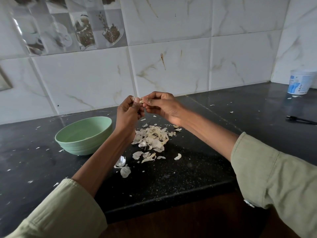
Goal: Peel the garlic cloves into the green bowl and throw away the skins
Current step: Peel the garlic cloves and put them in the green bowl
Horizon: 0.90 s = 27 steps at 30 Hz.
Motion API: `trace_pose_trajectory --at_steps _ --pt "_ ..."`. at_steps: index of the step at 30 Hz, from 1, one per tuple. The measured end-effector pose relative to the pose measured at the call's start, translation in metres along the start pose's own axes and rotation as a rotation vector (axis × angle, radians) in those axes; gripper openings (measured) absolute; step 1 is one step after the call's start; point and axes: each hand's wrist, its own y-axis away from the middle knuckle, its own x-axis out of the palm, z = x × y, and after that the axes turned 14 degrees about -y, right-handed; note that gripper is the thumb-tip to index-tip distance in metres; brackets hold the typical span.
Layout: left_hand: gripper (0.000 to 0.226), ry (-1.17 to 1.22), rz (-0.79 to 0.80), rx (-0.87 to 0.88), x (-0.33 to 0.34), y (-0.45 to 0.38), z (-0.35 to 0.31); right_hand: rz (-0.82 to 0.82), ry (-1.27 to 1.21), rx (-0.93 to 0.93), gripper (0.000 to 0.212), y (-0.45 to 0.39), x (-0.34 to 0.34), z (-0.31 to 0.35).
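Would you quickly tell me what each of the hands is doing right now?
Left hand: closed, pinching the garlic clove.
Right hand: closed, pinching the same garlic clove from the other side.

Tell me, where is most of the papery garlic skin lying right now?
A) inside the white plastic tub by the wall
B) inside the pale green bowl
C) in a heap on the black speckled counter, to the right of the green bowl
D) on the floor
C: the heap of papery white garlic skins lies on the black speckled counter, to the right of the pale green round bowl, under the raised hands.
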Motion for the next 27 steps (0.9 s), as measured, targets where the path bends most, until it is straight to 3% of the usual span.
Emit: trace_pose_trajectory --at_steps 3,7,10,17,20,23,27 --pt "0.024 -0.043 -0.018 0.018 -0.002 -0.001 -0.001 -0.024 0.043 0.008 0.01 -0.001 0.0 -0.001" --pt "0.034 -0.314 -0.028 0.14 -0.003 0.0 0.0 -0.086 0.176 -0.034 0.019 -0.006 -0.002 0.0" --pt "0.029 -0.401 -0.076 0.137 -0.002 -0.002 0.002 -0.09 0.243 -0.054 0.02 -0.007 -0.005 0.002" --pt "0.034 -0.372 -0.055 0.062 -0.004 -0.002 0.002 -0.057 0.333 -0.042 0.021 -0.008 -0.011 0.009" --pt "0.026 -0.398 -0.074 0.061 -0.009 -0.003 0.001 -0.093 0.317 -0.022 0.024 -0.009 -0.02 0.019" --pt "0.016 -0.66 -0.039 0.184 -0.014 -0.002 0.002 -0.082 0.296 0.015 0.024 -0.009 -0.032 0.032" --pt "0.032 -0.919 0.04 0.203 -0.012 0.002 -0.001 -0.063 0.363 0.05 0.024 -0.007 -0.04 0.035"
